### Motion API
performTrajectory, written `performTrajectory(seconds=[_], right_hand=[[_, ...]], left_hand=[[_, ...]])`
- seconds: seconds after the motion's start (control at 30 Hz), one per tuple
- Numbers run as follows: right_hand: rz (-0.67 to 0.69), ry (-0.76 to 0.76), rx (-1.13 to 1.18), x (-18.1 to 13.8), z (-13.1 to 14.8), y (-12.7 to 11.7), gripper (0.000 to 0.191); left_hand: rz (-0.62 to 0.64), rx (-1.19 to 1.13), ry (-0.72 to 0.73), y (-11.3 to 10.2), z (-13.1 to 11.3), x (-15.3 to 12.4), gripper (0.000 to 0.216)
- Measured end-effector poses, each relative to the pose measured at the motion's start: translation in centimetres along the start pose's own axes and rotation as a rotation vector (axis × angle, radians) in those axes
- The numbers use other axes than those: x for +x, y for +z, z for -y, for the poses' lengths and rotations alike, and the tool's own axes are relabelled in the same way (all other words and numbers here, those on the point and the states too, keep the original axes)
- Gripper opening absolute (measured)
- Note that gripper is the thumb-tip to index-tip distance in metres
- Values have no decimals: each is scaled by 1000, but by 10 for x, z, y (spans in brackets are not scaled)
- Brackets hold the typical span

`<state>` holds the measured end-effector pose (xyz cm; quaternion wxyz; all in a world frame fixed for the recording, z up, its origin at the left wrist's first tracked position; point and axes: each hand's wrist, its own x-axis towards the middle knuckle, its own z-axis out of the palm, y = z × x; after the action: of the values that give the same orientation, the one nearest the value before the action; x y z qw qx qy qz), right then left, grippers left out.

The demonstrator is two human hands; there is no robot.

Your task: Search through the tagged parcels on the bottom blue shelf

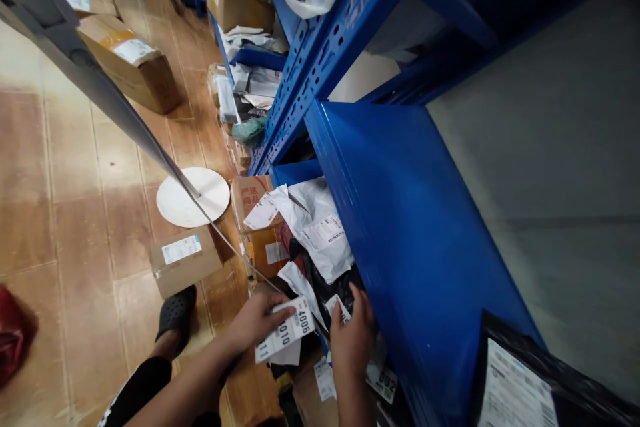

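We note our left hand pinched on a strip of numbered labels above the floor, our right hand open-fingered on a black parcel in the low blue shelf; the loose strip may tear or mis-stick.

the blue shelf walls off the right, parcels crowd the low bay beneath it, and a cardboard box and white disc base dot otherwise open floor at left.
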<state>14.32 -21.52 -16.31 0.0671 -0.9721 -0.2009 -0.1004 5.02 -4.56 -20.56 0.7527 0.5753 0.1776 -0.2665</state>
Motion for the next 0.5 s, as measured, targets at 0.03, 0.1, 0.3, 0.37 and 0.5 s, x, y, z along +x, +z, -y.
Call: performTrajectory(seconds=[0.03,0.1,0.3,0.37,0.5], right_hand=[[2,-74,58,8,7,1,36],[103,-133,239,27,19,4,35],[461,500,648,66,14,21,62],[439,538,686,66,9,24,62],[347,506,625,60,6,32,52]], left_hand=[[-15,3,40,-7,-1,1,52],[-50,4,129,-17,-8,7,51],[-162,-123,270,-6,-37,61,52],[-170,-125,251,3,-41,81,50],[-247,-98,169,15,-42,101,36]])
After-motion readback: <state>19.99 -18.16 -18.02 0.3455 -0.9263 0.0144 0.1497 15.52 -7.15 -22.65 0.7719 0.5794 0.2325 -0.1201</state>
